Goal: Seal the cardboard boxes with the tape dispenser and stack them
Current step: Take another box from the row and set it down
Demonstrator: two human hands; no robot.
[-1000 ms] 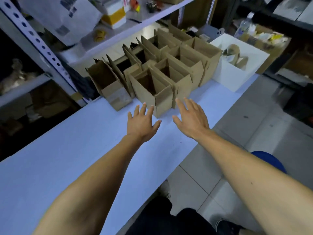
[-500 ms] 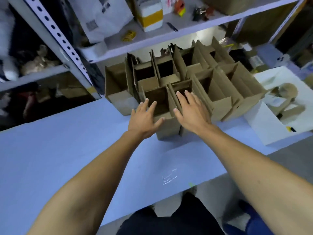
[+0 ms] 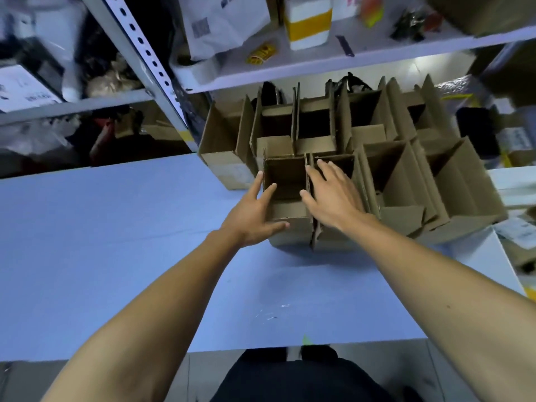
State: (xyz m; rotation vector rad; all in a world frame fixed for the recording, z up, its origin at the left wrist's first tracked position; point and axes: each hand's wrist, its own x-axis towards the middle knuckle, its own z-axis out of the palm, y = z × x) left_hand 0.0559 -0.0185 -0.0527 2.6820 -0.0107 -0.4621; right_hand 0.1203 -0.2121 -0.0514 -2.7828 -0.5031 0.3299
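Both hands are reaching to the nearest open cardboard box (image 3: pixel 285 198), which is sitting on the blue table (image 3: pixel 116 256) just above the centre of the frame. The left hand (image 3: pixel 253 214) is lying against the box's left side with fingers straight and spread, the thumb stretching across the near front wall, the fingertips touching the upright left flap. The right hand (image 3: pixel 333 195) is resting with fingers straight and slightly fanned over the box's right edge and over the neighbouring open box (image 3: pixel 336 236), which is standing touching it on the right. Neither hand is curling round anything. The flaps of both boxes are standing up, unsealed. Behind and to the right, a cluster of further open cardboard boxes (image 3: pixel 406 158) is crowding the table in rows, packed side by side up to the metal shelf (image 3: pixel 348 65) in the upper half of the frame. On that shelf a white carton with a yellow band (image 3: pixel 309 24) is standing beside a white mailer bag (image 3: pixel 223 24)
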